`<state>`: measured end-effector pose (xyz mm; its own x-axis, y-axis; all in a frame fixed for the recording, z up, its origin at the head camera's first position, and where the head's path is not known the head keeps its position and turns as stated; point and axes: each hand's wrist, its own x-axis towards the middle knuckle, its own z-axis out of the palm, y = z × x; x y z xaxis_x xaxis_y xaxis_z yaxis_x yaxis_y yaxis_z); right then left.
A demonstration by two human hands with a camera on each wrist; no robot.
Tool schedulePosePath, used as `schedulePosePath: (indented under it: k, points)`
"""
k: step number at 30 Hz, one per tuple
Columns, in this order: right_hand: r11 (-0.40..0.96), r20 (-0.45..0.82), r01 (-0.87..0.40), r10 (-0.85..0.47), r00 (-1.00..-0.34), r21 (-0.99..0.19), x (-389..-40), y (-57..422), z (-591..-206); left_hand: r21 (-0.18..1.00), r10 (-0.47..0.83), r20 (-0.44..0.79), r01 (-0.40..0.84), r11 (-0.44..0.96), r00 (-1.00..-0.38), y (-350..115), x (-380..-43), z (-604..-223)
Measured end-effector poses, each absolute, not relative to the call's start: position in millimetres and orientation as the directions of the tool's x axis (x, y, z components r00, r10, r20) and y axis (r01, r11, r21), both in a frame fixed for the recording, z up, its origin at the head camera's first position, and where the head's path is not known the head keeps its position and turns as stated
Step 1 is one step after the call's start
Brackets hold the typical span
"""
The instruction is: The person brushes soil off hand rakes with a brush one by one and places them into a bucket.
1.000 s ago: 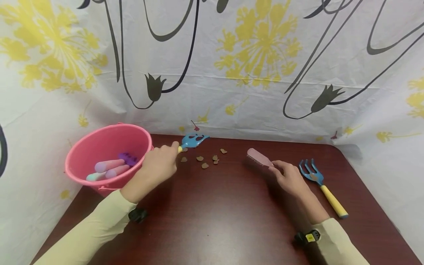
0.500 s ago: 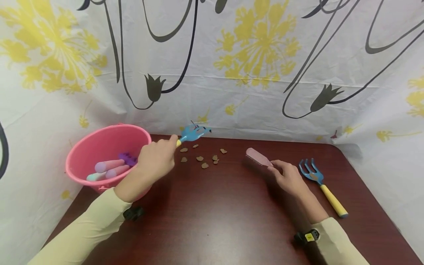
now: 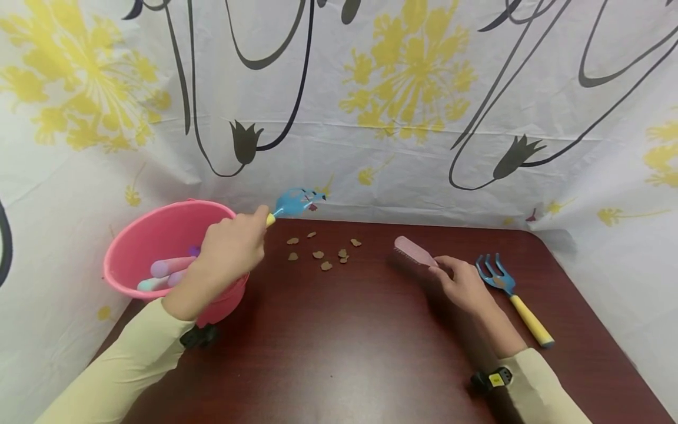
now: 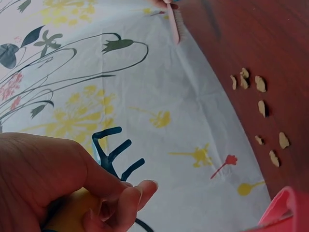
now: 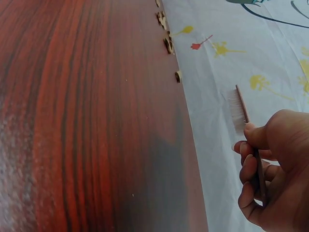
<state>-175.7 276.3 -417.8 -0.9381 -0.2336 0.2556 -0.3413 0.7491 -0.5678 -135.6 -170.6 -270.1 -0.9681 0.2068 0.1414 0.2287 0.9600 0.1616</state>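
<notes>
My left hand (image 3: 233, 247) grips the yellow handle of a small garden hand fork (image 3: 292, 202), raised beside the pink bucket (image 3: 233, 303). Its blue prongs point away to the right; the left wrist view shows the fingers curled round the handle. My right hand (image 3: 462, 284) holds a pink hairbrush (image 3: 415, 251) by its handle above the table, bristles facing down and toward the left. Between the hands, several small brown flat pieces (image 3: 326, 266) lie scattered on the table. A second hand fork (image 3: 531, 320), blue with a yellow handle, lies right of my right hand.
Inside the bucket lie several pastel sticks (image 3: 172, 266) and a purple thing partly hidden by my left hand. A brown piece (image 3: 498, 282) shows at the second fork's head. White patterned cloth (image 3: 413, 176) hangs behind the dark red table (image 3: 339, 353).
My left hand has lifted the hand fork off the table and drawn it up and left, toward the bucket. My right hand with the hairbrush has stayed almost still.
</notes>
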Motion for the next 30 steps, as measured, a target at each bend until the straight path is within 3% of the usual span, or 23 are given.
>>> schedulePosePath:
  k: [30]
  points:
    - [0.746,0.244,-0.336,-0.237,-0.941,-0.574,-175,282,-418,0.206,0.102,0.131,0.128,0.97,-0.986,-231,-114,-245]
